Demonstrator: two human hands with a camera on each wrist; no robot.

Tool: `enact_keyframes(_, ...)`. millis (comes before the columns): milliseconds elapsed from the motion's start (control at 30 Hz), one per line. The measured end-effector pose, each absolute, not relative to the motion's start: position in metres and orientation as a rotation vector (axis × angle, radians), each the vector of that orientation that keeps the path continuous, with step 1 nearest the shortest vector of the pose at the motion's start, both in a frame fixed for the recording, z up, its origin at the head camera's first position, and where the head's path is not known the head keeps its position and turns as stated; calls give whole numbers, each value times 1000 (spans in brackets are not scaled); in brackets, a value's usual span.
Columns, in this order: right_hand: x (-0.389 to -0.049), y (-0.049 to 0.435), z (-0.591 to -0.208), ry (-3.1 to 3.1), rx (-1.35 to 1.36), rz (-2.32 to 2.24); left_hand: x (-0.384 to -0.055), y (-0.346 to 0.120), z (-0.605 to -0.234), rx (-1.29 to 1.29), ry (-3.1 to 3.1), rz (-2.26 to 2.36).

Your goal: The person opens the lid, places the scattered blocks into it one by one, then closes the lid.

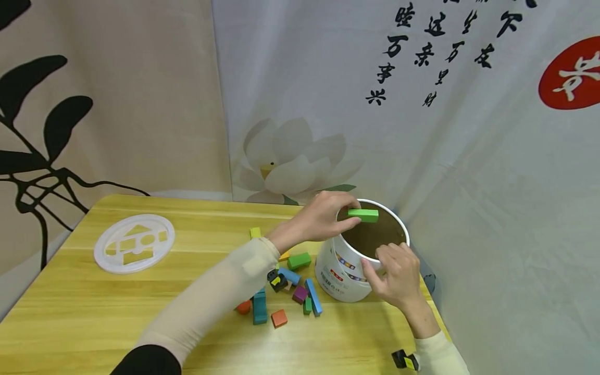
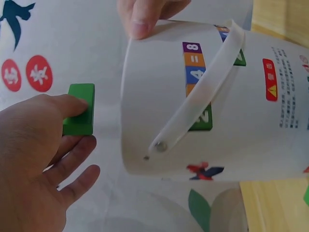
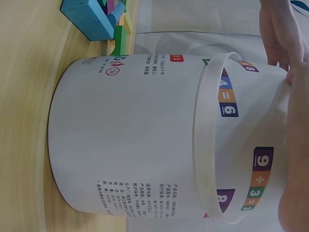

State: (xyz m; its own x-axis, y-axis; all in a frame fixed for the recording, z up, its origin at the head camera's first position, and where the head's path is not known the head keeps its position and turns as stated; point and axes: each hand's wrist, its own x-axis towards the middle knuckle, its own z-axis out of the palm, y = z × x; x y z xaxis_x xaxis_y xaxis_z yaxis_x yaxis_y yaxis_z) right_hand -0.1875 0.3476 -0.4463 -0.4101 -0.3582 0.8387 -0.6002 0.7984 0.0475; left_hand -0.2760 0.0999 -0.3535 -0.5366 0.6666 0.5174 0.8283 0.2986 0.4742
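Between thumb and fingers my left hand point(image 1: 328, 214) pinches a green block point(image 1: 363, 215), seen over the mouth of a white bucket point(image 1: 344, 278) in the head view. In the left wrist view the same green block point(image 2: 83, 109) is apart from the bucket's rim, and the lower fingers are loosely spread. My right hand point(image 1: 398, 273) grips the near right rim of the bucket, thumb outside and fingers curled over the edge. The bucket stands upright, its white strap handle point(image 2: 203, 87) hanging against the printed side. The bucket's bottom is hidden inside.
Several coloured blocks lie left of the bucket, among them a blue bar point(image 1: 313, 297), a green block point(image 1: 299, 261), a teal block point(image 1: 260, 307) and an orange block point(image 1: 279, 318). A white round lid with cut-out shapes point(image 1: 161, 225) lies at the table's left. Curtains hang behind.
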Motion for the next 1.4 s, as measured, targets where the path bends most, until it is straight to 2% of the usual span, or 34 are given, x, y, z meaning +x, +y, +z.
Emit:
enact_keyframes(233, -189, 346, -445, -2041, 729, 326, -282, 120, -357, -1386, -2484, -1016)
enact_keyframes(467, -188, 347, -445, -2035, 723, 310, -281, 107, -360, -1374, -2545, -912)
enact_keyframes(667, -188, 347, -444, -2027, 718, 311, -277, 74, -365, -1314, -2592, -868)
enact_keyframes(933, -186, 346, -446, -2028, 703, 329, -264, 18, -389, -1255, -2622, -841)
enact_keyframes(1400, -186, 344, -446, -2010, 706, 331, -211, -91, -441, -1205, -2749, -778)
